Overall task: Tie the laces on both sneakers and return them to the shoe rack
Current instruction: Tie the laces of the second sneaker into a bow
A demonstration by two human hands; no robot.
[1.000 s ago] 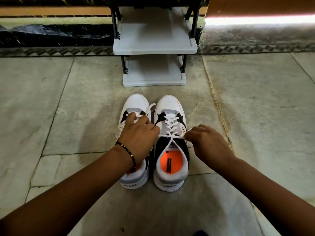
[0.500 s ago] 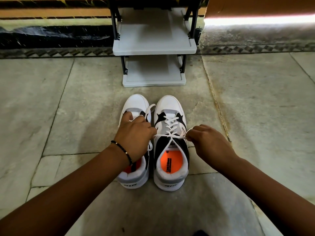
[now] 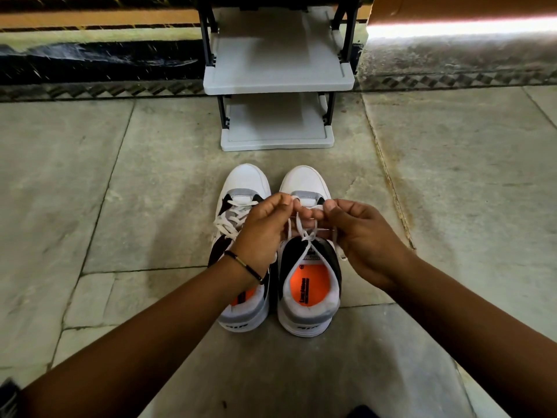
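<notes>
Two white, black and grey sneakers with orange insoles stand side by side on the stone floor, toes pointing away from me. Over the right sneaker (image 3: 307, 285) my left hand (image 3: 262, 233) and my right hand (image 3: 361, 236) meet, each pinching a white lace end (image 3: 301, 227) raised above the tongue. The two strands cross just above the tongue. On the left sneaker (image 3: 241, 188) the laces (image 3: 229, 221) lie loose and spill to the left. My left forearm covers part of that shoe's heel.
A grey two-shelf shoe rack (image 3: 277, 82) with black posts stands straight ahead against the wall, both shelves bare. Stone floor slabs with cracks spread left and right. A dark patterned border (image 3: 90, 92) runs along the wall base.
Both hands have come together over the right sneaker's tongue and lifted the lace ends. Earlier they were pulled apart sideways, with my left hand lying over the left sneaker.
</notes>
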